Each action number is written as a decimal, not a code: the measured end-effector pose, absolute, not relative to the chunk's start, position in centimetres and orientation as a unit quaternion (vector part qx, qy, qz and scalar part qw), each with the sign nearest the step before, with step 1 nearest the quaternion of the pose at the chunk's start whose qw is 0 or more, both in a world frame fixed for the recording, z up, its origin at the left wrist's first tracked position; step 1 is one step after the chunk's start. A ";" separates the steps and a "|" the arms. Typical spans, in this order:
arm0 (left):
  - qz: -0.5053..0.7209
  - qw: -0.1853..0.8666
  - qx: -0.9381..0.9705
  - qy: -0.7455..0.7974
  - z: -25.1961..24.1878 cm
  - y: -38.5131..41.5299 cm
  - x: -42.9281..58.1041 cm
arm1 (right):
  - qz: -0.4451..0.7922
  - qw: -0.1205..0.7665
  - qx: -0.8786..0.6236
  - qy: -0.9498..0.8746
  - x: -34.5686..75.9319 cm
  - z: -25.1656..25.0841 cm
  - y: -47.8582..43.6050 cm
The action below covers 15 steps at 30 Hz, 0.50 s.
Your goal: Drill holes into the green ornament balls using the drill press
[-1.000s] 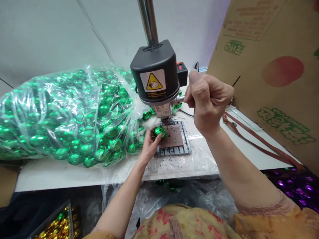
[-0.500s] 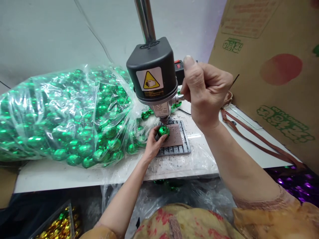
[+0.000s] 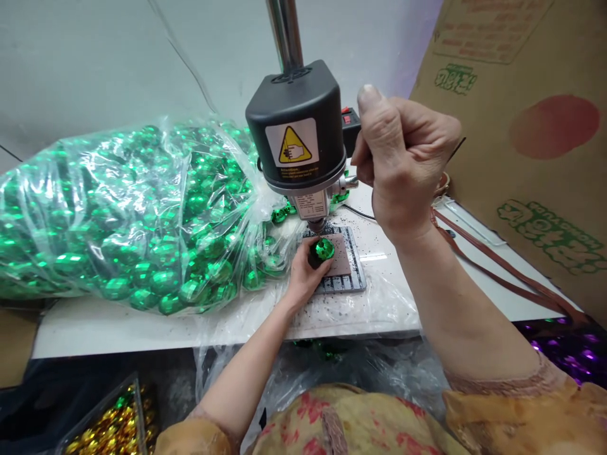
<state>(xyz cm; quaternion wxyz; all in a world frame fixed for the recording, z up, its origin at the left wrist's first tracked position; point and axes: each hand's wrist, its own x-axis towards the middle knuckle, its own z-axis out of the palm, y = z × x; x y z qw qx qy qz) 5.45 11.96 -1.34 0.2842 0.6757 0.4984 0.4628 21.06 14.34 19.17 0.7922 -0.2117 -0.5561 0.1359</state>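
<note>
A shiny green faceted ball (image 3: pixel 325 249) is held between the thumb and fingers of my left hand (image 3: pixel 306 268), over the slotted metal base plate (image 3: pixel 358 265) of a small drill press. Above it hangs the black press head (image 3: pixel 296 126) with a yellow warning label, its chuck just behind the ball. My right hand (image 3: pixel 403 158) is raised beside the head, fingers curled and thumb up, close to the lever hub; what it grips is hidden behind the fingers.
A large clear bag of green balls (image 3: pixel 133 215) lies on the white table (image 3: pixel 118 328) at left. At right stand a cardboard box (image 3: pixel 531 151) and a brown strap (image 3: pixel 507 272). Gold balls (image 3: pixel 107 430) lie in a container at lower left, purple ones (image 3: pixel 573 351) at lower right.
My left hand has moved slightly right with the green ball, which is now turned or tilted differently and sits a little forward of the chuck. My right hand is slightly higher and further right.
</note>
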 end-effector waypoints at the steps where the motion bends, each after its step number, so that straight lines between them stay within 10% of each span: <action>1: 0.466 0.287 0.671 0.500 -1.3 11.9 5.6 | 0.140 0.791 -0.210 -0.558 21.1 19.2 14.3; 15: 0.467 0.288 0.672 0.497 -1.4 11.7 5.7 | 0.078 0.802 -0.217 -0.551 20.7 16.7 12.6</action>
